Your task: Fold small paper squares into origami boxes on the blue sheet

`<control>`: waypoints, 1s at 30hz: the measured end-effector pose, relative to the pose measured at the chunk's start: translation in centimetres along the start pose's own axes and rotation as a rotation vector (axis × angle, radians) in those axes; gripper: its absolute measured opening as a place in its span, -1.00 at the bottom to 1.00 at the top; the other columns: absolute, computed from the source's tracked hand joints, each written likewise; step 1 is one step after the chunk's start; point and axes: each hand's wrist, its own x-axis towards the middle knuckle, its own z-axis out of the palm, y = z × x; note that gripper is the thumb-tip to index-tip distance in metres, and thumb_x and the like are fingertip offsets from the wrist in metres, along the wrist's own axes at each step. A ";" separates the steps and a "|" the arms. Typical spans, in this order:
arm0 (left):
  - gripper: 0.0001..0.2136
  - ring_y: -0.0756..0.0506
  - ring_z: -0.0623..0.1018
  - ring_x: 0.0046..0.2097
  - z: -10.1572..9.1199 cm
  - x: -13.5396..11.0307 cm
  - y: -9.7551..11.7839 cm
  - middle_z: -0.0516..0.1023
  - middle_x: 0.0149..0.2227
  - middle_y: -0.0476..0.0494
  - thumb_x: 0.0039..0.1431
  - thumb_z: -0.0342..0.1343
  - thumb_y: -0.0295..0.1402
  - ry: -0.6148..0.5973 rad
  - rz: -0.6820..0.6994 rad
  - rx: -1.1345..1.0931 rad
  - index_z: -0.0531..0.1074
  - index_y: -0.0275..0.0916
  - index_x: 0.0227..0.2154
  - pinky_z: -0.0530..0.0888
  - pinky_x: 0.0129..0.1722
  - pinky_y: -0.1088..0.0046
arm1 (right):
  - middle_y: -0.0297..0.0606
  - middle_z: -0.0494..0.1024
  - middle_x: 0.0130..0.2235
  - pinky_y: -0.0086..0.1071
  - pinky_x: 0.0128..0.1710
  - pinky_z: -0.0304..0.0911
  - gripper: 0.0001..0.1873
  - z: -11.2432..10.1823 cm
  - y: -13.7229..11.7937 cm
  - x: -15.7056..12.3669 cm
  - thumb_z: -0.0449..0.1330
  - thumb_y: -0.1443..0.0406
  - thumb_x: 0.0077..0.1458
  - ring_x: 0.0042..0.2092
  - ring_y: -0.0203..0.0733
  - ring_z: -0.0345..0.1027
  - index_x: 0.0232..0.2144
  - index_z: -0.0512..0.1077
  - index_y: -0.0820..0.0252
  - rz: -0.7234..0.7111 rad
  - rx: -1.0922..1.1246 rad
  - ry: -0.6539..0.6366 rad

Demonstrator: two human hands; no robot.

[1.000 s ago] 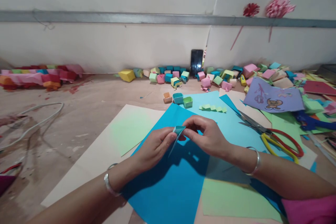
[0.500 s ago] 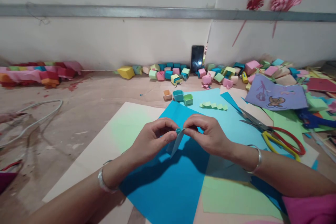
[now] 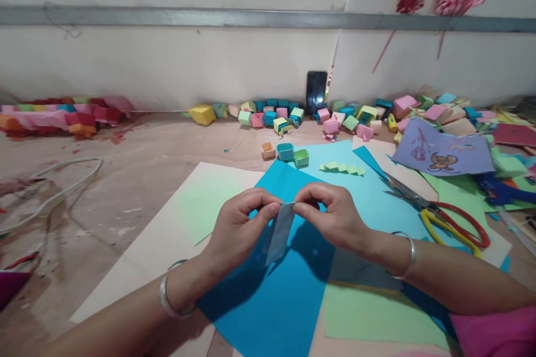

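Note:
Between my two hands hangs a narrow light-blue paper strip (image 3: 280, 234), its top edge pinched and its long part pointing down. My left hand (image 3: 243, 220) grips the left end of that edge between thumb and forefinger. At the right end, my right hand (image 3: 329, 209) pinches it the same way. Below lies a bright blue paper sheet (image 3: 268, 301), with the shadows of both hands on it. Just beyond stand three small open paper boxes: an orange one (image 3: 268, 150), a teal one (image 3: 285, 151) and a green one (image 3: 301, 158). A folded green strip (image 3: 342, 168) lies to their right.
Scissors (image 3: 435, 209) with red and yellow handles lie at the right, near a purple drawn-on sheet (image 3: 444, 148) and a blue glue gun (image 3: 502, 189). A phone (image 3: 316, 92) leans on the wall among many folded paper boxes. A white cable (image 3: 62, 167) loops at left.
The strip has turned in my fingers, so its flat face now shows and its folded top is seen edge-on. Both hands stay in nearly the same place.

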 end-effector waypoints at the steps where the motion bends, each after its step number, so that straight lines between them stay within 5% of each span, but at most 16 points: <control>1: -0.83 0.00 0.48 -0.38 0.0 0.0 0.1 0.52 -0.45 -0.02 0.20 0.12 -0.33 -0.008 0.000 0.009 0.51 -0.22 -0.47 0.41 -0.35 0.49 | -0.40 0.44 -0.54 -0.46 -0.49 0.10 -0.88 0.0 0.1 0.0 0.21 0.38 0.03 -0.49 -0.37 0.20 -0.54 0.43 0.19 0.025 0.001 0.013; 7: -0.89 -0.02 0.51 -0.36 0.1 0.1 0.5 0.55 -0.42 -0.03 0.09 0.23 -0.29 -0.012 -0.045 -0.053 0.52 -0.22 -0.45 0.44 -0.36 0.50 | -0.41 0.41 -0.56 -0.46 -0.51 0.10 -0.87 0.0 0.6 -0.1 0.20 0.34 0.02 -0.51 -0.37 0.19 -0.54 0.40 0.20 0.093 0.025 0.055; 12: -0.87 -0.03 0.54 -0.35 0.3 0.0 0.3 0.59 -0.38 -0.05 0.03 0.27 -0.31 0.016 -0.209 -0.147 0.55 -0.22 -0.35 0.46 -0.38 0.50 | -0.40 0.41 -0.55 -0.46 -0.49 0.11 -0.86 0.2 0.4 -0.3 0.20 0.37 0.03 -0.49 -0.37 0.21 -0.55 0.40 0.20 -0.026 0.003 0.040; 23: -0.90 0.00 0.44 -0.38 0.4 -0.1 0.1 0.46 -0.45 -0.03 0.14 0.12 -0.44 0.006 0.022 0.082 0.45 -0.25 -0.48 0.37 -0.37 0.47 | -0.41 0.44 -0.52 -0.49 -0.46 0.14 -0.90 0.1 0.0 -0.4 0.22 0.40 0.03 -0.47 -0.40 0.21 -0.51 0.43 0.21 -0.085 -0.046 -0.058; 30: -0.84 0.01 0.46 -0.40 1.2 -0.1 0.1 0.49 -0.43 0.01 0.09 0.18 -0.31 -0.099 -0.284 -0.207 0.45 -0.24 -0.28 0.41 -0.40 0.49 | -0.44 0.38 -0.55 -0.51 -0.53 0.07 -0.88 -0.1 -0.1 -0.4 0.16 0.43 0.03 -0.52 -0.43 0.16 -0.52 0.38 0.20 -0.048 -0.081 -0.010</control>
